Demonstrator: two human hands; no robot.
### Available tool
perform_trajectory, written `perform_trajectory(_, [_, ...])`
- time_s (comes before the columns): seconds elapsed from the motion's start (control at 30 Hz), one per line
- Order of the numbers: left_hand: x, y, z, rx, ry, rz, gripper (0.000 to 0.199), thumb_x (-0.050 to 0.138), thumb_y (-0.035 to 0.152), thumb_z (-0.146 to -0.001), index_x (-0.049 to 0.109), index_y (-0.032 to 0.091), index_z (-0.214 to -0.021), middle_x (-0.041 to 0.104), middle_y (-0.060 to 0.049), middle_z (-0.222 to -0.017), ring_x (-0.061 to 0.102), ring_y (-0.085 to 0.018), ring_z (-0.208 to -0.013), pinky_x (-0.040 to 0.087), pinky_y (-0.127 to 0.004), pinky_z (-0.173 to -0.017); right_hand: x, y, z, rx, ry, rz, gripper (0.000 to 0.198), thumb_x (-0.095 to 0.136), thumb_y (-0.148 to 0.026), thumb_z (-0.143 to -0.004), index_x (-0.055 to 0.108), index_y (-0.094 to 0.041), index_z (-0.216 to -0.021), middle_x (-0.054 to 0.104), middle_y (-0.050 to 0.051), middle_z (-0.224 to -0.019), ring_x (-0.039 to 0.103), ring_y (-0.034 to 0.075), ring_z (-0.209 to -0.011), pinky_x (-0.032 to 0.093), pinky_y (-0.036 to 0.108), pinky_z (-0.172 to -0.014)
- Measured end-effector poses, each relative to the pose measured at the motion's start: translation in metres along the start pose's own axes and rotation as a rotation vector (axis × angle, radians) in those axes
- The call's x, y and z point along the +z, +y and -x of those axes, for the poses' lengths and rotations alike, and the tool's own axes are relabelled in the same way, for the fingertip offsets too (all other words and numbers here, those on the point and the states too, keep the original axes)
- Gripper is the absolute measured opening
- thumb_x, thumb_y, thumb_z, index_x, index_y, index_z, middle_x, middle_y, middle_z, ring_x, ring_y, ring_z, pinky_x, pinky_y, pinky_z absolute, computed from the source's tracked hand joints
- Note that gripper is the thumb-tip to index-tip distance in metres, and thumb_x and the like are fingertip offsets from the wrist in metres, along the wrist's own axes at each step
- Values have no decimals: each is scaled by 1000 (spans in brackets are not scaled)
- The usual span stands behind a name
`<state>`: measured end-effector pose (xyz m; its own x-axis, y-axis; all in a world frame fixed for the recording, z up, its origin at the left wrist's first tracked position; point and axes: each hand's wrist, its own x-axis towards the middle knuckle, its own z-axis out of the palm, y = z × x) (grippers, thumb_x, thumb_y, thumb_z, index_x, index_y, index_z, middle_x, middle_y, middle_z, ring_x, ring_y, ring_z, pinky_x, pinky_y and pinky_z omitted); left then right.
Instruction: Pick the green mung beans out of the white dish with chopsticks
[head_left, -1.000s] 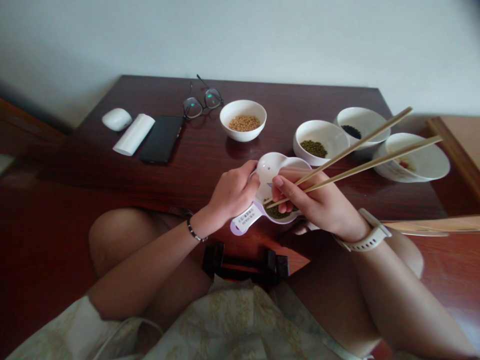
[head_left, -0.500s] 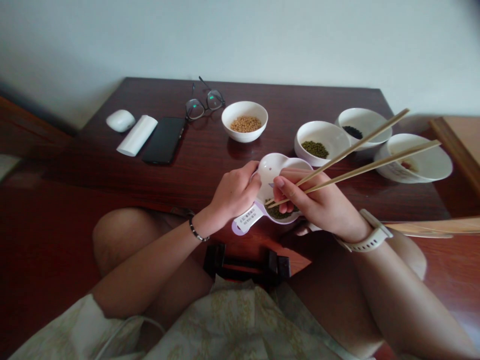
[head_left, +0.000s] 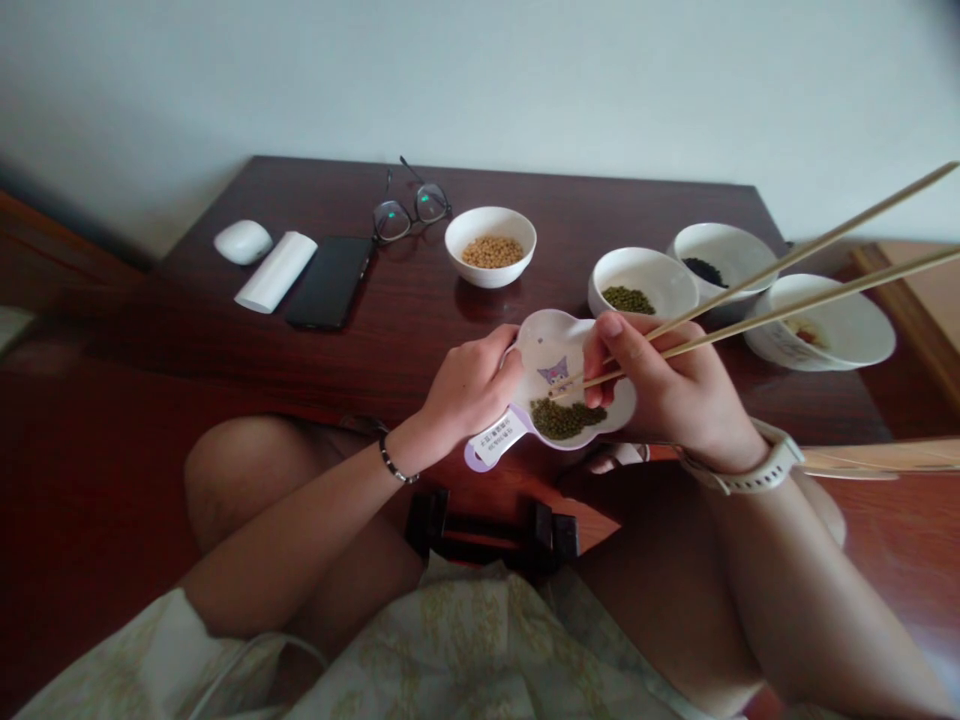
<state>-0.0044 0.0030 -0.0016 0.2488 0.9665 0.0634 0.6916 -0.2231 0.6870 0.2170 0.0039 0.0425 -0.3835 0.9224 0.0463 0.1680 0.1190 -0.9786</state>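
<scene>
My left hand grips the rim of a white and lilac cloud-shaped plate with a labelled handle and a cartoon print. Green mung beans lie heaped in its near part. Over the plate's right side, my right hand is closed on a pair of wooden chopsticks. Their tips point left, just above the upper edge of the beans; whether a bean is between them is too small to tell. Behind my right hand stands a white bowl with more mung beans.
On the dark table are a bowl of soybeans, a bowl of black beans and a bowl with reddish bits. Further left lie eyeglasses, a black phone, a white case and a white rounded object.
My right hand has moved right with the chopsticks, whose tips have lifted off the beans. More of the plate's print shows. My left hand keeps its grip in the same place.
</scene>
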Motion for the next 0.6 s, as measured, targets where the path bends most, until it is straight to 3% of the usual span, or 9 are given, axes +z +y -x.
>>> perform_trajectory(0.33, [1, -3, -1, 19, 16, -23, 36, 37, 35, -106, 68, 17, -113, 76, -6, -89, 66, -16, -73, 39, -31, -66, -14, 2, -6, -3, 221, -79, 49, 64, -61, -103, 66, -19, -77, 65, 3, -63, 60, 14, -55, 45, 27, -52])
perform_trajectory(0.6, [0, -1, -2, -16, 2, -59, 31, 37, 32, -105, 64, 18, -100, 71, -4, -82, 60, -15, -69, 33, -31, -64, -49, 10, -23, -149, 489, -124, 42, 70, -50, -101, 66, -19, -74, 61, 4, -67, 60, 13, -52, 42, 27, -47])
